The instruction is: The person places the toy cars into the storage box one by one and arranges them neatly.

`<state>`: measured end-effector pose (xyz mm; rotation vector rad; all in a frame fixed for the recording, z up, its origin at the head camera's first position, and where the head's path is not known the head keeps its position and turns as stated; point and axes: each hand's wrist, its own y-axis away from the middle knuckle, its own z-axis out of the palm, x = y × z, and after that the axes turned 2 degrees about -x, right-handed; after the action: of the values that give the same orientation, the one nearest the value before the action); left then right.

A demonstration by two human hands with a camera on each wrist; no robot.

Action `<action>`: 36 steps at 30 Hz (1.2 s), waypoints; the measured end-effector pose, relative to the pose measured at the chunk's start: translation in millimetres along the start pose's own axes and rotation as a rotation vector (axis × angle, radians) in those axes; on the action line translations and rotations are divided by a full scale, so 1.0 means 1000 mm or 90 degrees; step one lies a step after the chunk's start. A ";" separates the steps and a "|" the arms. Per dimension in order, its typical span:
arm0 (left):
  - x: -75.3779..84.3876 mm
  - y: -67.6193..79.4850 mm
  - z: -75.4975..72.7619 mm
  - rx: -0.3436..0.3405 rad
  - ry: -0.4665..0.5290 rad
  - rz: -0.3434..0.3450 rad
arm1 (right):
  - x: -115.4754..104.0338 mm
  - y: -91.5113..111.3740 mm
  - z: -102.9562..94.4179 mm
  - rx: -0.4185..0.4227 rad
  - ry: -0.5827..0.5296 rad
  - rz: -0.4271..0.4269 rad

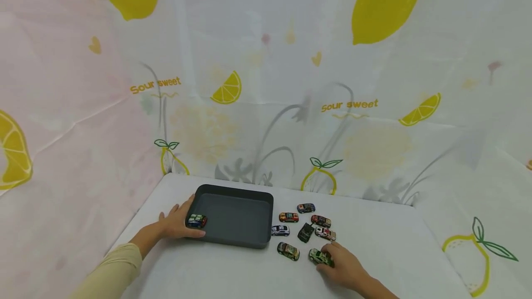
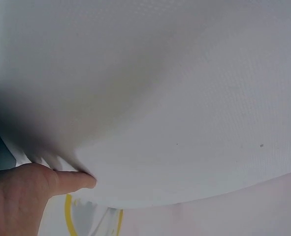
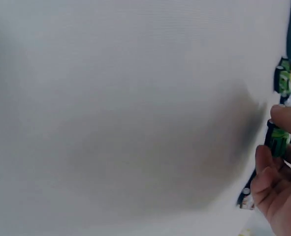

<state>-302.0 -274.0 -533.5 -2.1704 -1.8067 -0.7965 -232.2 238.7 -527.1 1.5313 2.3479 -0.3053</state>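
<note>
Green car [image 1: 317,256] is pinched by right grip [image 1: 344,266], cars [image 1: 288,251] between it and tray [image 1: 237,220], left grip [image 1: 178,223] spread.

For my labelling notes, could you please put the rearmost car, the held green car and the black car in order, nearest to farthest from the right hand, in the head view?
1. Held green car, in the grip of the right hand.
2. Black car, farther back and left of it.
3. Rearmost car, behind the black car.
</note>
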 end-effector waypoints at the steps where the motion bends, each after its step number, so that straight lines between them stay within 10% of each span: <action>1: -0.001 0.000 0.000 0.000 -0.001 -0.002 | -0.001 -0.001 -0.001 0.011 -0.001 -0.014; 13: 0.005 -0.002 0.001 0.001 -0.033 -0.001 | -0.023 -0.029 -0.020 0.103 -0.008 -0.087; 36: 0.004 0.004 -0.004 -0.009 -0.071 -0.007 | -0.089 -0.121 0.006 0.098 -0.112 -0.102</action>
<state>-298.5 -273.3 -526.8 -2.2569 -1.8723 -0.7053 -308.9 112.3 -498.6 1.3221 2.3562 -0.6448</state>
